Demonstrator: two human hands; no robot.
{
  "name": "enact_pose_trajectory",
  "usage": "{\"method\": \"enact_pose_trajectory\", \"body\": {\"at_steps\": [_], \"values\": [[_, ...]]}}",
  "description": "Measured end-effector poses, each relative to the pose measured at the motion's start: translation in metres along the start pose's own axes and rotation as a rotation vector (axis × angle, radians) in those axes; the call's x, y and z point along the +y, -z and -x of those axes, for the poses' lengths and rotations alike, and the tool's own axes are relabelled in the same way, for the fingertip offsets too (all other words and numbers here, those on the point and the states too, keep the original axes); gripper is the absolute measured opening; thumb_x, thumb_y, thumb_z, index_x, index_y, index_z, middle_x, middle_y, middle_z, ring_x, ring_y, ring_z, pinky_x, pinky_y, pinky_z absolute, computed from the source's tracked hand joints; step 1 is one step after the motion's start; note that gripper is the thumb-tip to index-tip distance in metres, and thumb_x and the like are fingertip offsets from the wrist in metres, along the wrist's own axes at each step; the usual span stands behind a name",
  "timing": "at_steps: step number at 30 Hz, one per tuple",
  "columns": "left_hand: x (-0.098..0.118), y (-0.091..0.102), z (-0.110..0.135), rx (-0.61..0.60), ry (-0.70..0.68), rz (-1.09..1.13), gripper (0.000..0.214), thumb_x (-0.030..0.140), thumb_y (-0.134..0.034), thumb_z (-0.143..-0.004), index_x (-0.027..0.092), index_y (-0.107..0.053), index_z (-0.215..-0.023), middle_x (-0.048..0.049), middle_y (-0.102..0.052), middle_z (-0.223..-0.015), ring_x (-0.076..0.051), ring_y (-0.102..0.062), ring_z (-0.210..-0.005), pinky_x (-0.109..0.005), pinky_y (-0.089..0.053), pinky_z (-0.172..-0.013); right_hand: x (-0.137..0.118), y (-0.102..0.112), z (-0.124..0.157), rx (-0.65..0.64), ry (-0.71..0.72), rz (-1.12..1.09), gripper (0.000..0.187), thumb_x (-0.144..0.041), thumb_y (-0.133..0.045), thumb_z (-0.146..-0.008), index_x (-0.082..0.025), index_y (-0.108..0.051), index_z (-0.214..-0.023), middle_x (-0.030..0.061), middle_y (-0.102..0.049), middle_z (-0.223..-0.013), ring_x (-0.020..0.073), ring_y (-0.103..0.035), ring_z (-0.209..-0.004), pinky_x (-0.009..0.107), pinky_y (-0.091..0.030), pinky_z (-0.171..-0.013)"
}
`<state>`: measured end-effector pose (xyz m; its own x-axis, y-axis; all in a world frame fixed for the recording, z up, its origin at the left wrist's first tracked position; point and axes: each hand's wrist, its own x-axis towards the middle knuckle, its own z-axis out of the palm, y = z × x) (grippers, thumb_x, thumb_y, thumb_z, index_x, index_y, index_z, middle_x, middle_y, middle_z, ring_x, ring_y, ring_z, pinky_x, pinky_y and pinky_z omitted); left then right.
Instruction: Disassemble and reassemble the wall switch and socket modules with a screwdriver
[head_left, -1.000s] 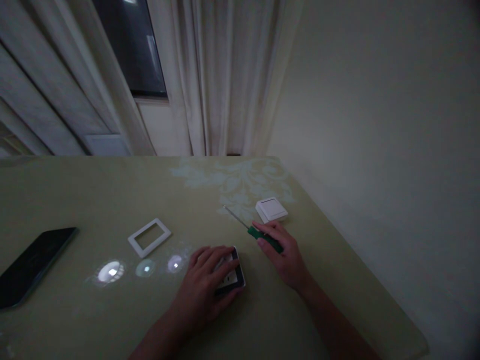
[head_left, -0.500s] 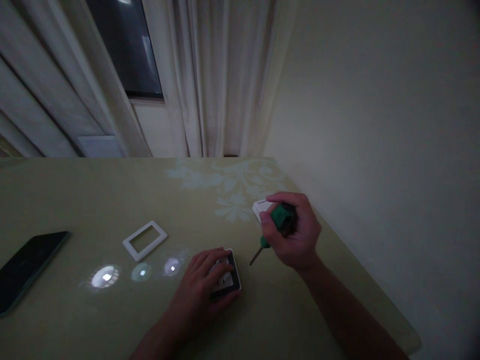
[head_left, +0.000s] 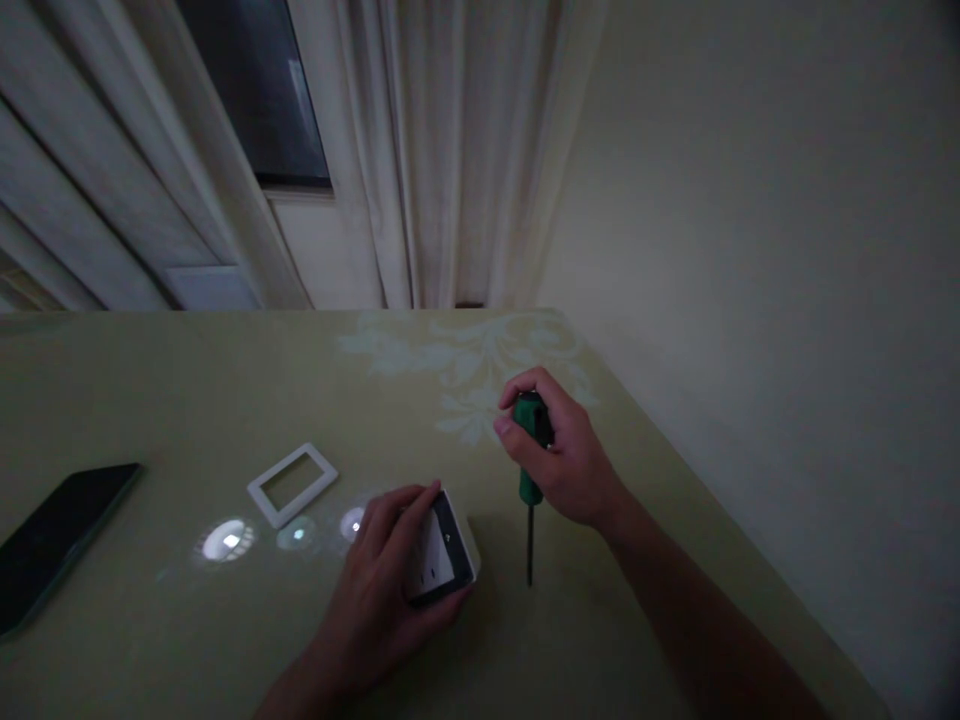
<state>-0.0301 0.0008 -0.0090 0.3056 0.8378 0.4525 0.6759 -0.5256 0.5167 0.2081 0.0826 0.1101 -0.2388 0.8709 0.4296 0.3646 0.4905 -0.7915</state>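
My left hand is closed around the sides of a wall socket, whose white face with slots has a dark border and a white box body. The socket is tilted, its face turned partly to the left, and the fingers cover part of it. In my right fist is a screwdriver with a green and black handle. Its shaft points straight down, with the tip to the right of the socket and apart from it. Whether the tip touches the table cannot be seen.
A white rectangular frame lies on the table to the left of my left hand. Farther left is a dark phone or tablet. The pale green table ends at curtains behind and a wall on the right.
The screwdriver has swung from slanted to upright, and my right hand has moved slightly left. My left hand has tilted the socket. A white object behind my right hand no longer shows.
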Motion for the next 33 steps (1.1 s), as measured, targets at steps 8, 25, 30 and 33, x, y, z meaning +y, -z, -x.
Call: {"method": "enact_pose_trajectory", "body": {"at_steps": [8,25,30,33], "values": [[0.015,0.015,-0.001,0.203,-0.105,-0.075,0.093,0.037,-0.081,-0.092,0.036,-0.032,-0.170,-0.0144,-0.060,-0.134,-0.037,-0.061,-0.118,-0.050,-0.056,-0.099,-0.008,-0.007,0.003,-0.147,0.009,0.057,0.012,-0.028,-0.065,-0.097,-0.025,-0.061,-0.108,-0.0077,-0.048,-0.071,0.0124,-0.046,-0.062,0.025,-0.037,-0.060],[0.022,-0.019,-0.004,0.276,1.088,1.677,0.072,0.075,-0.062,-0.090,0.016,-0.074,-0.129,-0.0156,-0.084,-0.104,-0.040,-0.081,-0.099,-0.052,-0.065,-0.084,-0.013,-0.072,0.068,-0.475,-0.345,0.296,0.121,-0.066,-0.097,-0.061,-0.019,-0.045,-0.160,0.0251,-0.057,-0.156,0.0478,-0.063,-0.131,0.058,-0.053,-0.104],[0.027,-0.025,-0.006,0.326,1.148,1.667,0.061,0.066,-0.056,-0.096,0.018,-0.074,-0.129,-0.0129,-0.084,-0.104,-0.036,-0.082,-0.097,-0.051,-0.066,-0.085,-0.012,-0.083,0.078,-0.462,-0.404,0.271,0.093,-0.054,-0.089,-0.072,-0.026,-0.052,-0.153,0.0161,-0.075,-0.131,0.0400,-0.073,-0.112,0.051,-0.058,-0.095],[0.026,-0.025,-0.009,0.320,1.119,1.640,0.053,0.059,-0.060,-0.095,0.018,-0.076,-0.124,-0.0127,-0.084,-0.104,-0.036,-0.082,-0.096,-0.052,-0.066,-0.085,-0.010,-0.078,0.079,-0.432,-0.418,0.259,0.101,-0.051,-0.087,-0.072,-0.023,-0.046,-0.159,0.0202,-0.072,-0.139,0.0432,-0.071,-0.120,0.055,-0.055,-0.102]]}}
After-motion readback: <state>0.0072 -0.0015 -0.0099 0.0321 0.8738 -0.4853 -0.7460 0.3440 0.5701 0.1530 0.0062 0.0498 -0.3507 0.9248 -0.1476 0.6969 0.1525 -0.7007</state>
